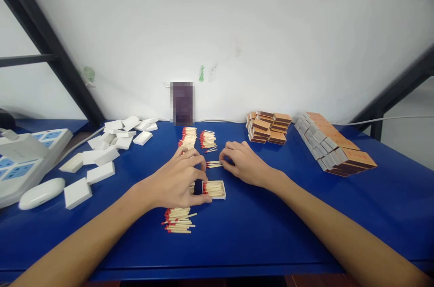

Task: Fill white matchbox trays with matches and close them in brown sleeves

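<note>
A white matchbox tray (219, 190) filled with red-headed matches lies on the blue table. My left hand (186, 178) is curved over its left end, thumb at the near edge and fingers at the far side, gripping it. Just beyond the tray lie a few matches (213, 164), their right ends at the pinched fingertips of my right hand (239, 160). Farther back are two piles of matches, one (189, 137) partly behind my left hand and a smaller one (207, 139). Another loose pile (179, 220) lies nearer, below my left hand.
White trays (101, 172) are scattered at the left, beside a power strip (30, 160) and a white oval device (42, 193). Orange matchbox sleeves (269, 128) are stacked at the back, and a larger block of boxes (335, 144) stands at the right.
</note>
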A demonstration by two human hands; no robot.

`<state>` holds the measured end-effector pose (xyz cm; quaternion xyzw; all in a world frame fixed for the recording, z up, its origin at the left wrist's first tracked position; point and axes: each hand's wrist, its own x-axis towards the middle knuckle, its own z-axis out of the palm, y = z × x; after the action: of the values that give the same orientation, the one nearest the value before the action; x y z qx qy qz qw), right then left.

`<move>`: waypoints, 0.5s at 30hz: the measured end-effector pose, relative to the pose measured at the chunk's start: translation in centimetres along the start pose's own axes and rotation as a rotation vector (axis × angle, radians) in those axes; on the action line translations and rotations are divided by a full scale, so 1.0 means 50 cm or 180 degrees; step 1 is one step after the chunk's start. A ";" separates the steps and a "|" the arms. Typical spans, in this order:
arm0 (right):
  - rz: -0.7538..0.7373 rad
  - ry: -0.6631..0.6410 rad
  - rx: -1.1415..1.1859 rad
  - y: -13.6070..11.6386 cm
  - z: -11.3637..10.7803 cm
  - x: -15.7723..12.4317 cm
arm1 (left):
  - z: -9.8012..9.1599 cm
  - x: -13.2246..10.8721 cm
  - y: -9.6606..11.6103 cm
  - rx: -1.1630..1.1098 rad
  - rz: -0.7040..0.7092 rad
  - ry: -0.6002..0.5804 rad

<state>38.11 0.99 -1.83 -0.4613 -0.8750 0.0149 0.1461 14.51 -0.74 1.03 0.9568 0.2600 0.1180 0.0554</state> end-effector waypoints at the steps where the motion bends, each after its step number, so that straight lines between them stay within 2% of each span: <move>1: -0.0012 0.0037 0.0014 0.000 0.000 0.000 | 0.000 0.000 0.000 0.0007 0.0003 0.0002; 10: -0.0162 0.0498 0.0389 -0.012 0.007 -0.005 | 0.000 -0.002 -0.002 -0.0021 0.0021 0.0017; 15: 0.0214 0.0872 0.1141 -0.045 0.015 -0.006 | -0.002 -0.001 0.000 -0.0007 -0.0031 -0.0038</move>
<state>36.26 -0.48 -2.25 -0.4547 -0.8144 0.1121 0.3426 14.45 -0.76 1.11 0.9561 0.2642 0.1123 0.0585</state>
